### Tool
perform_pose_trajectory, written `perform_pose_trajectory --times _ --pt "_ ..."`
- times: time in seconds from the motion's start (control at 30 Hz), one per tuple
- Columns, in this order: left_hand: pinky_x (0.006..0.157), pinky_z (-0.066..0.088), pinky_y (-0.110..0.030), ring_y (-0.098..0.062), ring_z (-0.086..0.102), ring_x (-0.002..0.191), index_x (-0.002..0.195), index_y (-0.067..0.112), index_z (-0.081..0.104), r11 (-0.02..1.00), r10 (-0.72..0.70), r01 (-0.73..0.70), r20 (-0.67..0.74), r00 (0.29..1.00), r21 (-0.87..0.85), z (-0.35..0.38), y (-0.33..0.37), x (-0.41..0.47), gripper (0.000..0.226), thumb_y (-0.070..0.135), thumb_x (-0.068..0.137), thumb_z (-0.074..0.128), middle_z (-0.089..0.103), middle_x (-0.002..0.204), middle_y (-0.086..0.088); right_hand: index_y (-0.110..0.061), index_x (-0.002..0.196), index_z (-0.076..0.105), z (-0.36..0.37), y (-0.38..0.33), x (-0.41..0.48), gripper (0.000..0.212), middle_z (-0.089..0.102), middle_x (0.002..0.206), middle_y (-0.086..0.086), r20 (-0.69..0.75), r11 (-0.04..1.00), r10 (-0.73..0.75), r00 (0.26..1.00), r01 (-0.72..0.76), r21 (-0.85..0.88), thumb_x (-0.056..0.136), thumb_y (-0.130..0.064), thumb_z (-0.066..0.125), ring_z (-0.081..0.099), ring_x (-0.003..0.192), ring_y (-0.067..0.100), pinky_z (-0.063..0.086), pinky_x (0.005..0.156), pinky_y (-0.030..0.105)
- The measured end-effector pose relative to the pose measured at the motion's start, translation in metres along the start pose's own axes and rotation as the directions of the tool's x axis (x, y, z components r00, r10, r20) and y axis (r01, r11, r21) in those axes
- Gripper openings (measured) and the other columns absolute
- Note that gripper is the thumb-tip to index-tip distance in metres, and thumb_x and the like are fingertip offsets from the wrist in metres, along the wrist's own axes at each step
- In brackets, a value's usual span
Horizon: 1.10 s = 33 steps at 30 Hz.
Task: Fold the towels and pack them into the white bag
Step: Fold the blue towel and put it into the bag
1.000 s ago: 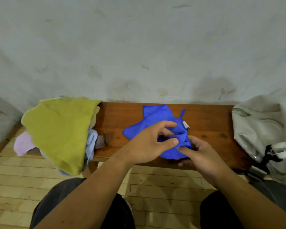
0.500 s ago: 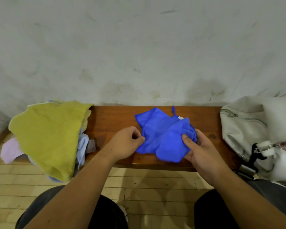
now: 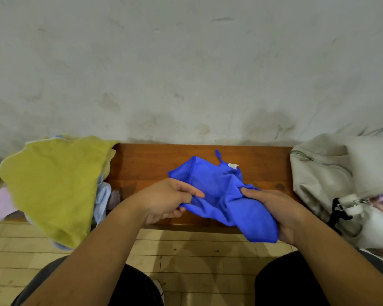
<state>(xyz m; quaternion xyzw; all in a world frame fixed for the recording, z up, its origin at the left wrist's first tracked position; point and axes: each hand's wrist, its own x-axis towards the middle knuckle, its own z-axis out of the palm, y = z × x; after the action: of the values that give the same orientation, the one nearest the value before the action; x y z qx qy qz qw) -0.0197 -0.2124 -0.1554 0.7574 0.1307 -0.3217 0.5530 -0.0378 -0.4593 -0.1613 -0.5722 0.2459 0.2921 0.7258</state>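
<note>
Yellow towel (image 3: 53, 184) draped over a heap (image 3: 102, 198) at bench's (image 3: 146, 164) left end, hiding most of it. Left hand (image 3: 166, 199) pinching blue towel (image 3: 217, 191) at its near edge above the bench. Right hand (image 3: 281, 210) clamped round the bunched end (fingers hidden underneath). White bag (image 3: 329, 173) cut off at right.

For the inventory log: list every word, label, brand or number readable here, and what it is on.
No legible text.
The white tag on the blue towel: too small and blurred to read.
The white bag: no lettering or logo shows.
</note>
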Motion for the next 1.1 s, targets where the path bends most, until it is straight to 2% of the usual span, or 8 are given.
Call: perform_pose_trajectory --times 0.1,0.3,0.4,0.53,0.67,0.77,0.9,1.1 --pt "0.046 0.042 -0.017 -0.009 0.048 0.048 0.116 0.014 0.074 0.983 0.169 -0.179 -0.173 0.970 -0.045 -0.006 0.014 -0.002 0.044 -0.008 0.093 0.044 0.062 0.069 -0.003 -0.005 0.113 0.069 0.004 -0.024 0.009 0.020 0.078 0.090 0.012 -0.103 0.989 -0.031 0.994 0.045 0.139 0.102 -0.017 0.057 0.074 0.062 0.021 0.058 0.048 0.030" --pt "0.071 0.053 -0.023 -0.010 0.065 0.108 0.127 0.042 0.065 0.681 0.568 -0.730 -0.587 0.577 -0.058 -0.041 0.044 -0.019 0.058 -0.003 0.092 0.052 0.067 0.128 0.019 -0.020 0.115 0.068 0.043 -0.110 -0.001 0.025 0.076 0.113 0.004 -0.149 0.688 -0.631 0.761 0.638 0.346 0.105 -0.008 0.048 0.073 0.102 0.018 0.061 0.079 0.032" --pt "0.080 0.055 -0.028 -0.006 0.065 0.110 0.140 0.036 0.057 0.724 0.564 -0.689 -0.544 0.621 -0.035 -0.042 0.033 -0.025 0.061 -0.003 0.093 0.051 0.063 0.133 0.020 -0.025 0.133 0.063 0.036 -0.110 -0.006 0.032 0.074 0.121 -0.001 -0.092 0.746 -0.606 0.790 0.605 0.280 0.107 -0.014 0.046 0.071 0.111 0.021 0.061 0.088 0.040" --pt "0.088 0.054 -0.019 0.000 0.064 0.112 0.142 0.027 0.056 0.811 0.525 -0.585 -0.473 0.707 0.025 -0.044 0.017 -0.020 0.064 -0.011 0.092 0.046 0.068 0.126 0.014 -0.023 0.126 0.065 0.012 -0.070 0.001 0.033 0.079 0.102 -0.005 -0.180 0.849 -0.446 0.877 0.478 0.227 0.108 -0.009 0.041 0.076 0.088 0.014 0.062 0.064 0.029" --pt "0.109 0.047 -0.036 -0.004 0.054 0.128 0.147 0.019 0.049 0.874 0.460 -0.383 -0.256 0.850 0.299 -0.041 -0.012 -0.011 0.066 -0.010 0.087 0.051 0.057 0.139 0.010 -0.008 0.137 0.058 -0.018 -0.016 0.011 0.034 0.070 0.126 0.013 -0.210 0.968 -0.204 0.956 0.229 0.101 0.107 -0.004 0.043 0.072 0.099 0.024 0.063 0.075 0.036" --pt "0.085 0.050 -0.011 -0.005 0.057 0.119 0.149 0.023 0.045 0.881 0.322 -0.255 -0.110 0.940 0.399 -0.032 -0.026 -0.015 0.063 -0.003 0.093 0.054 0.051 0.139 0.012 -0.015 0.136 0.057 -0.032 0.002 0.009 0.036 0.072 0.124 0.008 -0.157 0.983 -0.160 0.975 0.172 0.069 0.101 -0.005 0.057 0.071 0.108 0.028 0.060 0.085 0.045" --pt "0.080 0.049 -0.014 -0.006 0.060 0.113 0.145 0.026 0.050 0.918 0.228 -0.180 -0.098 0.969 0.354 -0.036 -0.042 -0.013 0.058 0.002 0.093 0.057 0.054 0.141 0.005 -0.030 0.129 0.055 -0.033 0.012 -0.002 0.052 0.074 0.116 -0.002 -0.081 0.980 -0.168 0.982 0.158 -0.118 0.091 0.002 0.069 0.075 0.099 0.023 0.061 0.070 0.043" --pt "0.052 0.040 -0.023 -0.012 0.053 0.058 0.114 0.028 0.069 0.906 -0.044 0.091 -0.121 0.992 0.413 -0.056 -0.031 -0.027 0.030 0.013 0.092 0.055 0.064 0.075 -0.004 -0.024 0.153 0.039 -0.046 0.010 -0.009 0.073 0.057 0.135 0.002 -0.282 0.718 -0.453 0.846 0.158 -0.678 0.087 -0.003 0.063 0.057 0.106 0.020 0.046 0.087 0.031"
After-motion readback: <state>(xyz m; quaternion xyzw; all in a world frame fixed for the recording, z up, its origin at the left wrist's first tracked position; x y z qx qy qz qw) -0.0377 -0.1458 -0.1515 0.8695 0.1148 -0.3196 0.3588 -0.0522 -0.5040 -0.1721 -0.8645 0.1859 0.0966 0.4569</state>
